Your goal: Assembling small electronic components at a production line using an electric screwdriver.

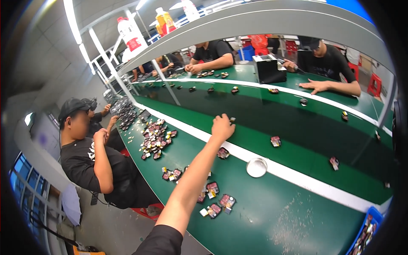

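My left hand (pixel 223 127) reaches out over the dark conveyor belt (pixel 250 112), palm down, fingers bent. At its fingertips a small electronic part (pixel 232 120) pokes out, mostly hidden by the hand; the fingers look closed on it. Below the forearm, on the green worktable (pixel 255 208), lie several small black-and-red electronic modules (pixel 213 210) with yellow and white bits. One module (pixel 223 153) rests by the white rail, close to my wrist. My right hand is out of view.
A round metal lid or dish (pixel 256 167) sits against the white rail (pixel 293 180). A large module pile (pixel 155 138) lies at left, near a seated co-worker (pixel 93 157). A blue bin (pixel 369 225) of parts stands lower right. An overhead shelf (pixel 255 25) crosses above; co-workers sit opposite.
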A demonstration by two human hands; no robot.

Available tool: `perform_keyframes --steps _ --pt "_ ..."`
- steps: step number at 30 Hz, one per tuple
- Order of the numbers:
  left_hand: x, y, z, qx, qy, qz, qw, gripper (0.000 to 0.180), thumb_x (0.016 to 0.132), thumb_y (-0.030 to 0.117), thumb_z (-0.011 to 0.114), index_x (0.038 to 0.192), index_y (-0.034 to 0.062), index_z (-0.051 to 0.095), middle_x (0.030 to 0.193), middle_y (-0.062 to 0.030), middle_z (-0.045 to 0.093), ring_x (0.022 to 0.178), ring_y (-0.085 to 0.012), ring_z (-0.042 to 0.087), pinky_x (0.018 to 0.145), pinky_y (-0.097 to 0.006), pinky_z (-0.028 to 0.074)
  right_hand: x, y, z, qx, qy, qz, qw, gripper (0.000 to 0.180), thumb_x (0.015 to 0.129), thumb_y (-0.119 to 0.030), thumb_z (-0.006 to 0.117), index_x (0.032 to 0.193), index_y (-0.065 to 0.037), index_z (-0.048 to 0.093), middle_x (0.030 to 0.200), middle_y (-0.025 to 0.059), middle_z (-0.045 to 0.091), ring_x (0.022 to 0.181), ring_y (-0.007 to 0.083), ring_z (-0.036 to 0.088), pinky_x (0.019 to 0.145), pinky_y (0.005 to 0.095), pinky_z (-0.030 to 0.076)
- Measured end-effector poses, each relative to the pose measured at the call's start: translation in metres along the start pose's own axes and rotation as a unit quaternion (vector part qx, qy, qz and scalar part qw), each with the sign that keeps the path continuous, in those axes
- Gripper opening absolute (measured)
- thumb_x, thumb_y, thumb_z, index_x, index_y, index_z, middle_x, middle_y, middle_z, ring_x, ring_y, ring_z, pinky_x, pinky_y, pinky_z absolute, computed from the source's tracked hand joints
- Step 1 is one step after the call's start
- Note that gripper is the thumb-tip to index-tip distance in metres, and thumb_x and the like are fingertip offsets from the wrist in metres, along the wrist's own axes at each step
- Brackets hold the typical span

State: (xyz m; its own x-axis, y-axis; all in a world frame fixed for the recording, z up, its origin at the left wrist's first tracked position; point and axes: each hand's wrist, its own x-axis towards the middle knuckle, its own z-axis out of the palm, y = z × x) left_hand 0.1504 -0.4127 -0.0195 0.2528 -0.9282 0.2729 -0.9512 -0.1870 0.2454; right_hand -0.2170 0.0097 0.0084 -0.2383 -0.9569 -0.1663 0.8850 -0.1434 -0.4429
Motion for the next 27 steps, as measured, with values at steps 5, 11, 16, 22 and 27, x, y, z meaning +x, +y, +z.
perform_keyframes --steps 5,11,16,22,27 --pt "0.022 -0.026 0.0 0.125 -0.008 0.109 0.986 0.037 0.085 0.013 0.06 0.118 -0.0019 0.051 0.107 -0.0247 0.055 0.104 -0.0393 0.053 0.087 -0.047 0.048 0.006 0.002 0.01 0.001 0.001 0.014 1.0 0.008 0.086 -0.011 0.058 0.088 -0.005 0.052 0.063 0.0017 0.04 0.055 0.0123 0.038 0.056 0.0266 0.032" --pt "0.011 -0.034 -0.011 0.077 0.021 0.153 0.985 0.031 0.088 0.007 0.053 0.118 0.0039 0.058 0.107 -0.0188 0.058 0.101 -0.0346 0.054 0.088 -0.044 0.047 0.01 0.004 0.012 0.006 0.012 0.015 1.0 0.007 0.085 -0.009 0.058 0.087 -0.005 0.052 0.062 0.0015 0.039 0.055 0.012 0.037 0.057 0.0264 0.031" --pt "-0.049 -0.013 -0.052 -0.114 0.095 0.265 0.953 0.031 0.084 -0.001 0.055 0.115 -0.0006 0.057 0.109 -0.018 0.059 0.102 -0.0355 0.054 0.09 -0.042 0.045 0.008 0.005 0.015 0.008 0.005 0.013 1.0 0.006 0.085 -0.008 0.058 0.086 -0.005 0.053 0.062 0.0017 0.038 0.055 0.012 0.037 0.058 0.0263 0.03" --pt "-0.21 0.034 -0.113 -0.213 0.006 0.416 0.884 0.046 0.073 -0.01 0.056 0.118 -0.0002 0.053 0.119 -0.0218 0.055 0.105 -0.0375 0.054 0.091 -0.045 0.046 0.005 0.004 0.012 0.0 0.001 0.013 1.0 0.004 0.086 -0.008 0.056 0.086 -0.004 0.056 0.062 0.0021 0.037 0.055 0.0121 0.036 0.058 0.0264 0.03" --pt "-0.344 0.059 -0.111 -0.151 -0.062 0.489 0.857 0.05 0.079 0.004 0.053 0.127 -0.01 0.046 0.131 -0.0252 0.048 0.114 -0.0348 0.053 0.096 -0.04 0.046 0.0 0.0 0.007 -0.004 -0.007 0.012 1.0 0.007 0.087 -0.007 0.054 0.089 -0.003 0.059 0.062 0.0019 0.037 0.056 0.0121 0.034 0.059 0.0267 0.029"
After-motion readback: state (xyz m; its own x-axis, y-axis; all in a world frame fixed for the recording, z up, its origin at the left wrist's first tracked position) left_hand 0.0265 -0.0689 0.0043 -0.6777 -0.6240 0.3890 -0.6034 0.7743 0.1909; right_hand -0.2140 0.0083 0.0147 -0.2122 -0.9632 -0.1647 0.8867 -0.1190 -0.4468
